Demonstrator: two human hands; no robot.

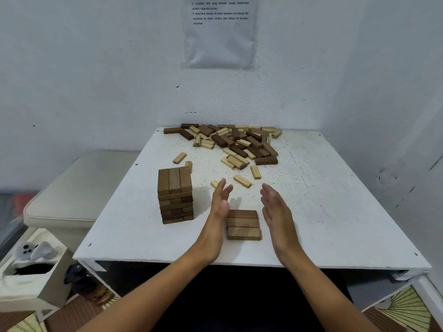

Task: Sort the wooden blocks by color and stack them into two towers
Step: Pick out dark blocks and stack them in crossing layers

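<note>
Both hands hang over the near part of the white bench point(335, 212), fingers straight and palms turned toward each other, grasping nothing. The left hand point(219, 207) is just beside the left edge of a flat row point(243, 225) of three brown blocks lying side by side on the bench; whether its thumb touches the row cannot be told. The right hand point(275, 209) is near the row's right edge, apart from it. Left of the hands stands a tower point(175, 196) of dark blocks, several layers high. Beyond the fingertips a few light blocks point(242, 181) lie scattered singly. At the far edge, against the wall, sits a mixed pile point(230, 141) of dark and light blocks.
</note>
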